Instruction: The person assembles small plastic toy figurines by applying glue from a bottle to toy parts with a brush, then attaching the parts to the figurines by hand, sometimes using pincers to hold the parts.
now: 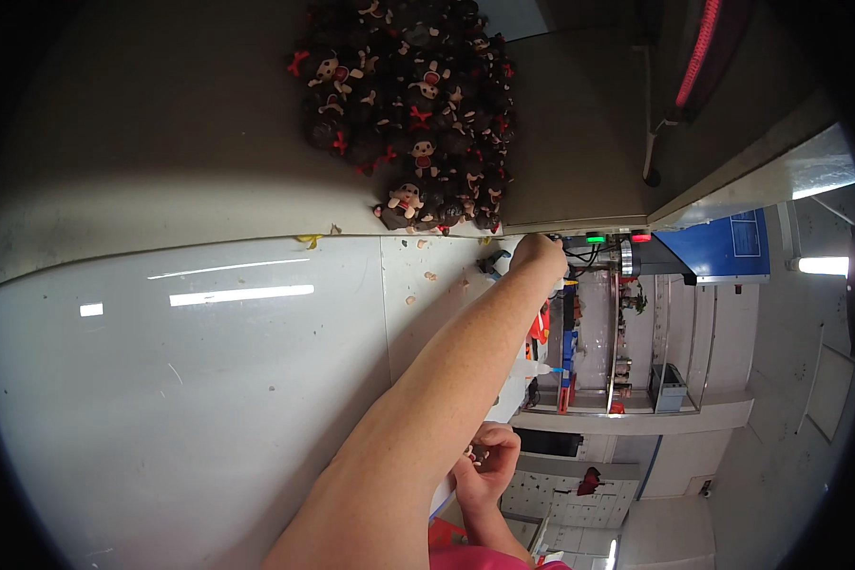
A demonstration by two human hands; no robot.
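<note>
My left arm crosses the middle of the view. Its hand is curled closed at the grey machine's edge, close to a small dark blue and white item. Its fingertips are turned away, so what they hold is hidden. Lower down, partly behind that arm, my right hand pinches a small dark-and-cream doll figurine between thumb and fingers. A heap of similar figurines, dark brown with cream faces and red bows, lies at the top of the view, beyond my left hand.
A white tabletop fills the left, with small crumbs and a yellow scrap near its seam. The grey machine carries a green button and a red button. Shelving with assorted items stands behind.
</note>
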